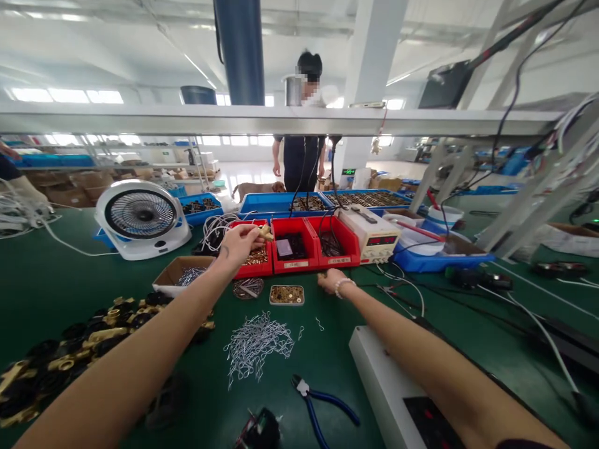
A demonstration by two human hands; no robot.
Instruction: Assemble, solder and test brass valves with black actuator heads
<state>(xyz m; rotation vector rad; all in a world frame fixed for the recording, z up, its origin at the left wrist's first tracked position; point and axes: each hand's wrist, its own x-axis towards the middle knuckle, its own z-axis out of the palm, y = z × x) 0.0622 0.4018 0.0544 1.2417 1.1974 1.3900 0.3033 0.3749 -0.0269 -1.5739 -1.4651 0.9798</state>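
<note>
My left hand is closed on a small brass fitting, held above the front of the red parts bins. Lower and to the right, my right hand has its fingers pressed together close to the tabletop, before the right red bin. A small brownish thing shows at its fingertips, too unclear to name. Between the hands lies a small tray of tiny brass parts. A heap of wire clips rests nearer me, with blue-handled cutting pliers beside it.
Brass and black valve parts pile at the left, near a cardboard box of clips and a white fan. A power supply stands right of the bins. A grey box sits under my right forearm. Beyond the bench stands a person.
</note>
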